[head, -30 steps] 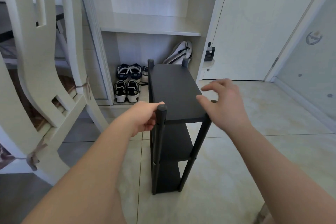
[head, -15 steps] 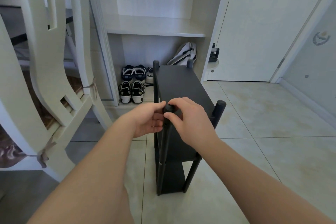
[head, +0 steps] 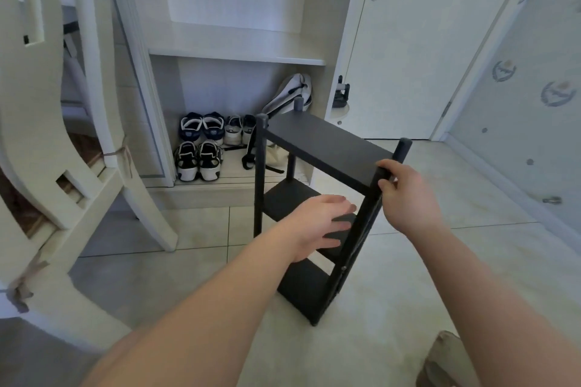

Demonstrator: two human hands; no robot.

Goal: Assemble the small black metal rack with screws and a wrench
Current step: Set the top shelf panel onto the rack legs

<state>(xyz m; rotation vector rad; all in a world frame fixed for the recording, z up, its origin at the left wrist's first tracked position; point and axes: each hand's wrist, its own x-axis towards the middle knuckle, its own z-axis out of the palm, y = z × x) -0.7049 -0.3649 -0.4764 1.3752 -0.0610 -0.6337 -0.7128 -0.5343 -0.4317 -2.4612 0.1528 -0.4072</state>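
Turned since a moment ago, the rack (head: 327, 148) is gripped at its near post by the right hand (head: 405, 198), while the left hand (head: 320, 226) has let go, fingers straight.

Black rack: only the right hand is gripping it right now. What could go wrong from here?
1. The rack looks tipped, and the right hand grips it at one corner post only. On the smooth tile floor its foot could slide out.
2. The left hand is open in front of the middle shelf, so a swinging rack could knock or pinch the fingers.
3. The shoes sit close behind, and a falling rack might hit them.
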